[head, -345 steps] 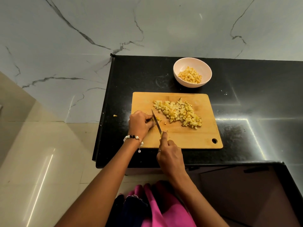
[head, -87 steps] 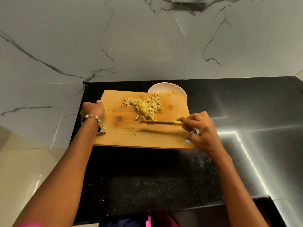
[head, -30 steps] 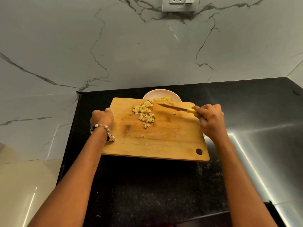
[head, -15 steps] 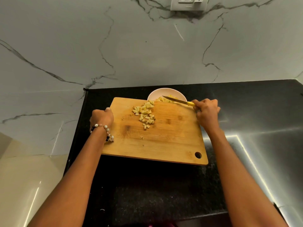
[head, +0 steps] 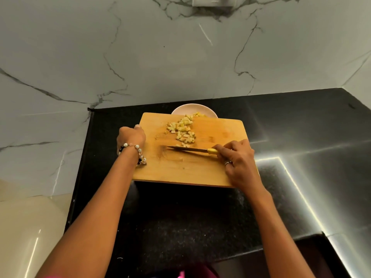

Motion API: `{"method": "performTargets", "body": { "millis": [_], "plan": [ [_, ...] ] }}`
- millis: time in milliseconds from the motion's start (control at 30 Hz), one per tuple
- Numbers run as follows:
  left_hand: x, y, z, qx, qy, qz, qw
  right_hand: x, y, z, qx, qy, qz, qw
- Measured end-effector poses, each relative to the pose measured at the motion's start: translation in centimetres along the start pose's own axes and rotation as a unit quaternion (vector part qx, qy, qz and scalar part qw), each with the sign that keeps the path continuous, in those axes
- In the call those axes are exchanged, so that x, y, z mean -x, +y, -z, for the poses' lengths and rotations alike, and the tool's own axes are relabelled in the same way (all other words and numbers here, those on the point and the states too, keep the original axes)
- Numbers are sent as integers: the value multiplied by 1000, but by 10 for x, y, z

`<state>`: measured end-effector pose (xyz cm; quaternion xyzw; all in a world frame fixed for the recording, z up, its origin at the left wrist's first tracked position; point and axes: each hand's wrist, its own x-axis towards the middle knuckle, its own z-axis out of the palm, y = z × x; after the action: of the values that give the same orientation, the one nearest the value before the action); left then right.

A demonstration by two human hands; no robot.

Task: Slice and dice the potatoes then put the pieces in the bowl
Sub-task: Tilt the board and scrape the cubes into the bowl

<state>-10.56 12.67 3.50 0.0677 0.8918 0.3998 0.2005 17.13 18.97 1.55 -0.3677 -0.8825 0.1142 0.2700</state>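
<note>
A wooden cutting board (head: 212, 169) is lifted off the black counter, its far edge over a pale bowl (head: 185, 108). My left hand (head: 130, 137) grips the board's left edge. A pile of diced potato (head: 183, 130) lies on the board's far half, reaching the edge above the bowl, and a few pieces show inside the bowl. My right hand (head: 235, 157) holds a yellow-handled knife (head: 192, 149), blade flat across the board just behind the pile. The board hides most of the bowl.
The black counter (head: 301, 157) ends at a drop on its left edge and near me. A marble wall rises right behind the bowl, with a socket plate (head: 213, 1) at the top. A bright light strip reflects on the counter at right.
The knife came back from the bowl's rim to the near side of the pile. Earlier the board lay flat during cutting; since then it was lifted to the bowl and much of the pile went in.
</note>
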Motion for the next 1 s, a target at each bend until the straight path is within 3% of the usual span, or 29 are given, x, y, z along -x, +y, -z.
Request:
{"method": "performTargets", "body": {
  "millis": [233, 633, 767, 900, 1000],
  "plan": [
    [6, 3, -7, -6, -16, -10, 1000, -26, 21, -15, 14, 20, -97, 995],
    [6, 7, -16, -16, -27, -6, 999, -87, 31, -19, 64, -3, -137, 988],
    [3, 9, -18, -16, -29, -7, 999, -73, 12, -8, 1, 36, -98, 995],
    [2, 12, -20, -14, -32, 0, 999, -43, -12, -4, -54, -11, -34, 998],
    [3, 14, -21, -11, -36, 4, 999, -33, -23, -14, -20, -28, -32, 999]
  ]
}}
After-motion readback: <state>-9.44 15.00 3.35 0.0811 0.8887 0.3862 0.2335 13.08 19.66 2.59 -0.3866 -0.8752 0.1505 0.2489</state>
